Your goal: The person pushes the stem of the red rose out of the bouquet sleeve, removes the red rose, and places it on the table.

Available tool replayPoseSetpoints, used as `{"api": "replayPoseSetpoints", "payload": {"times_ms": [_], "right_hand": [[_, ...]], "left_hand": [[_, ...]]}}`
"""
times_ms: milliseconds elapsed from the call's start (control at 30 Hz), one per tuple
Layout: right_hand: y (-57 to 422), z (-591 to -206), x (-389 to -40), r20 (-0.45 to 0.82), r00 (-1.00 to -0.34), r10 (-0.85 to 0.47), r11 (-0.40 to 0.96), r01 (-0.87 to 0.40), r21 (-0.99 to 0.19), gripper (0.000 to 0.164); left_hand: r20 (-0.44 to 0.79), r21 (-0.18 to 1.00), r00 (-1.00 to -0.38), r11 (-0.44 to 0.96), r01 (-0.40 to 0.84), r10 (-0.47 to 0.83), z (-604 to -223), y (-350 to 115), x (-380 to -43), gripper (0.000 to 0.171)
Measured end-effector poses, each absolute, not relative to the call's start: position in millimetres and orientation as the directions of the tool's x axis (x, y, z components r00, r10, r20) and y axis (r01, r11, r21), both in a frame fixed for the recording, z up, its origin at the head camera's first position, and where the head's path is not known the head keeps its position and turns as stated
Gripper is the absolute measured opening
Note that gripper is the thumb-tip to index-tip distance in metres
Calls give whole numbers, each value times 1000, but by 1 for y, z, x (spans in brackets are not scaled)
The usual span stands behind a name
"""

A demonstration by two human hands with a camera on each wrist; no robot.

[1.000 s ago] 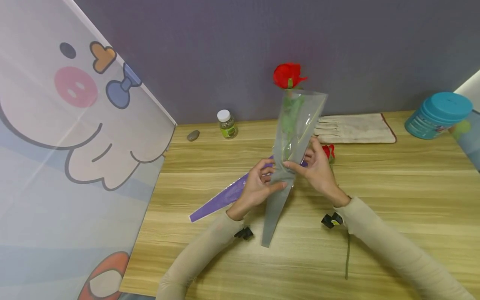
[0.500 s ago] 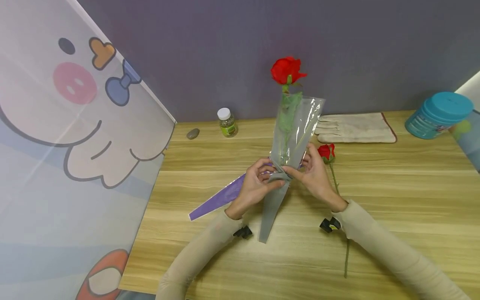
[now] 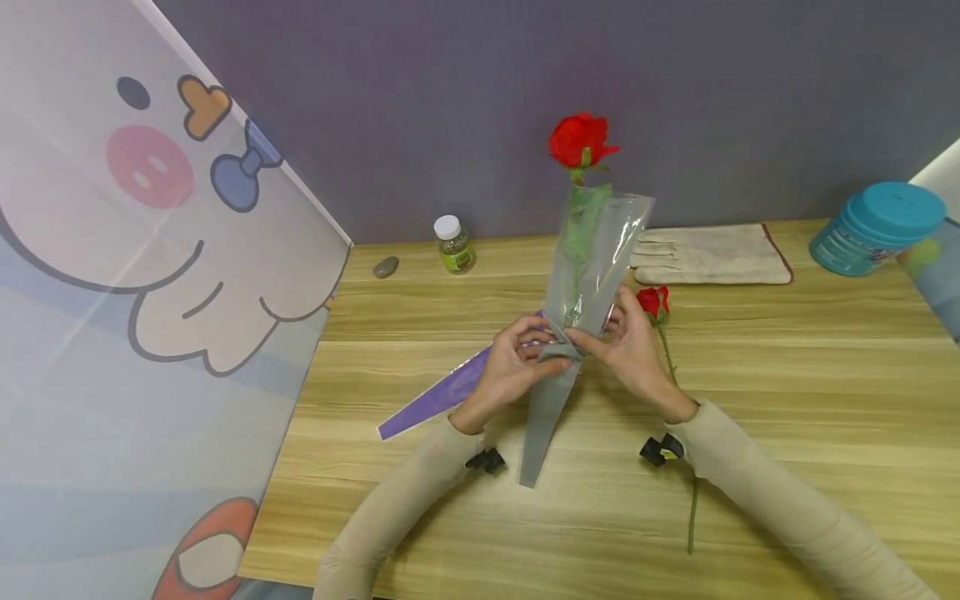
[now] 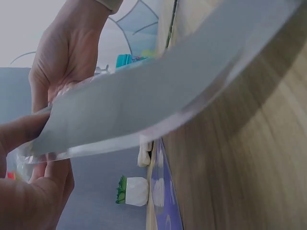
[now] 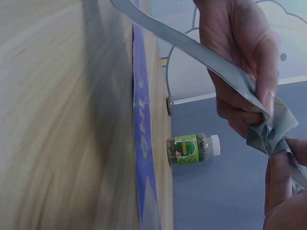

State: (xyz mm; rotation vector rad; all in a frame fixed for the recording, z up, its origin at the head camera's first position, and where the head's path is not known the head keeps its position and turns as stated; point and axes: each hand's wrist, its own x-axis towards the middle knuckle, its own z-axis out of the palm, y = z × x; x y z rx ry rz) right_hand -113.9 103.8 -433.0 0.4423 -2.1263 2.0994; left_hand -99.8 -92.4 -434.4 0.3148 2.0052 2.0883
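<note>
A red rose (image 3: 581,140) stands in a clear-fronted, grey-backed flower sleeve (image 3: 596,242), its bloom above the top edge. Both hands hold the sleeve over the table, where it is creased and gathered at the middle. My left hand (image 3: 510,367) pinches the fold from the left, thumb in front. From the right, my right hand (image 3: 633,354) pinches it just above, thumb on the front. The grey tail (image 4: 124,105) hangs down toward me. In the right wrist view the gathered film (image 5: 273,129) bunches between the two hands. The fingers behind the sleeve are partly hidden.
A second red rose (image 3: 654,303) lies by the right forearm. A purple flower sleeve (image 3: 450,392) lies beneath the hands. Along the back are a stone (image 3: 386,267), white-capped jar (image 3: 453,250), work glove (image 3: 712,255) and teal tub (image 3: 862,237). A potted plant (image 4: 136,190) shows too.
Over the last second the sleeve's middle has become more tightly folded and the held rose has risen slightly. The right hand has shifted a little, baring the second rose's bloom. Both hands keep their hold.
</note>
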Motion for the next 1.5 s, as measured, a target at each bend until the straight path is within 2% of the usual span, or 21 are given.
{"api": "replayPoseSetpoints", "payload": {"times_ms": [433,600,767,967,1200,1500], "right_hand": [[114,-423,-125,315,-946,-80,-139,-303,-943,82],[117,-421,-126,306,-949,-78,-134,-295,-946,83],[117,-420,-125,307,-949,-75,-124,-297,-947,86],[115,-423,-124,323,-943,-75,-132,-312,-941,86],[111,-427,-121,342,-936,-87,-143,-328,-934,85],[112,-428,-121,295,-951,-95,-87,-288,-954,83]], "left_hand": [[-101,995,-927,32,-96,362,-436,-96,-99,48],[-112,994,-921,56,-98,372,-438,-98,-100,48],[-85,996,-922,66,-64,378,-433,-98,-103,48],[-27,999,-946,48,-12,322,-424,-95,-110,49],[-10,1000,-949,21,-4,316,-421,-89,-115,50],[-17,999,-958,38,-6,288,-421,-86,-115,49]]}}
